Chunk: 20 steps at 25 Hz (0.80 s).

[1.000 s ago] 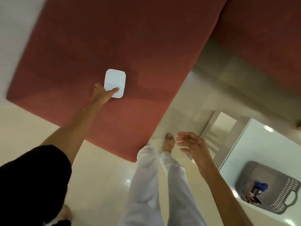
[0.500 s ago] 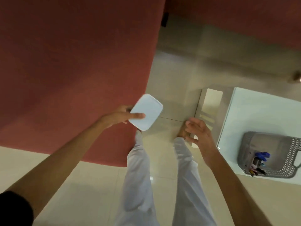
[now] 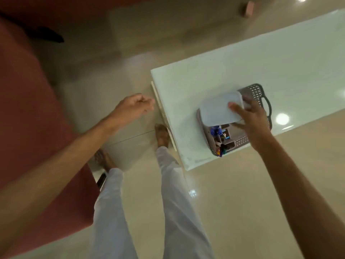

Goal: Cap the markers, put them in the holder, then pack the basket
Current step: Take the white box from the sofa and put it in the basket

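My right hand (image 3: 251, 116) grips a flat white rounded-rectangle container (image 3: 218, 109) and holds it over the grey perforated basket (image 3: 259, 92) on the white table (image 3: 214, 71). In the basket's near end stands a grey compartment holder (image 3: 226, 136) with blue-capped markers (image 3: 214, 130) and darker markers (image 3: 221, 149). My left hand (image 3: 133, 106) hangs over the floor to the left of the table, holding nothing, its fingers loosely curled.
A red bed or sofa (image 3: 28, 118) fills the left side. Glossy beige floor tiles (image 3: 233, 202) lie below. My legs in white trousers (image 3: 173, 193) stand close to the table's left edge. A small pinkish block (image 3: 248, 7) sits on the floor far back.
The white container passed from my left hand to my right and travelled from beside the red surface to over the basket. My view swung right toward the table. My left hand is now empty.
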### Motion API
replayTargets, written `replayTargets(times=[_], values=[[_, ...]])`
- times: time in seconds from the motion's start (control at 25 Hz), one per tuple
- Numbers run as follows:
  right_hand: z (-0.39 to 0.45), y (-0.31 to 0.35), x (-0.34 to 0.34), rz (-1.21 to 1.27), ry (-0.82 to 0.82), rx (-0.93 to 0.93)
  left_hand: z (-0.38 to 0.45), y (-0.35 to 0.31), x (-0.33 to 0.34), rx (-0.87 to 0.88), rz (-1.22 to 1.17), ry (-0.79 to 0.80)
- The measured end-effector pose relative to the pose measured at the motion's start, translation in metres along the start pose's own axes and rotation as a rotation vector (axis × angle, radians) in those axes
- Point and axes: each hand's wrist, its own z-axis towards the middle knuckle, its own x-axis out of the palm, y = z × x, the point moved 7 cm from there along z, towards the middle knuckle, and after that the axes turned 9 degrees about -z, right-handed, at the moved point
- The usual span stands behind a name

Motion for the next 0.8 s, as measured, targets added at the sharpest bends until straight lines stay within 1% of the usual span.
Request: replayTargets(times=[0.04,0.08,0.16,0.24,0.36,0.44,0.52,0.6,0.68,0.8], values=[[0.022,-0.008,-0.039,-0.019,-0.090,-0.010,0.019,-0.012,0.011,0.006,0.023,-0.022],[0.043,-0.015,-0.067,-0.051,-0.143,-0.019,0.034,-0.021,0.020,0.000,0.041,-0.031],[0.088,-0.037,-0.089,-0.090,-0.124,-0.008,0.059,-0.034,0.037,-0.009,0.081,-0.052],[0.122,-0.061,-0.076,-0.144,-0.047,0.001,0.069,-0.041,0.039,0.009,0.122,-0.081],[0.142,-0.086,-0.030,-0.262,0.129,-0.012,0.069,-0.036,0.033,0.013,0.190,-0.109],[0.138,-0.099,-0.005,-0.364,0.167,-0.003,0.061,-0.029,0.025,-0.022,0.222,-0.088],[0.128,-0.103,0.005,-0.483,0.172,0.003,0.052,-0.023,0.010,-0.068,0.232,-0.092],[0.117,-0.093,0.007,-0.550,0.198,-0.003,0.037,-0.030,-0.005,-0.099,0.191,-0.143],[0.108,-0.076,0.007,-0.656,0.250,-0.023,0.027,-0.046,-0.011,-0.093,0.183,-0.178],[0.098,-0.024,0.017,-0.755,0.330,-0.091,0.016,-0.088,-0.005,-0.037,0.202,-0.137]])
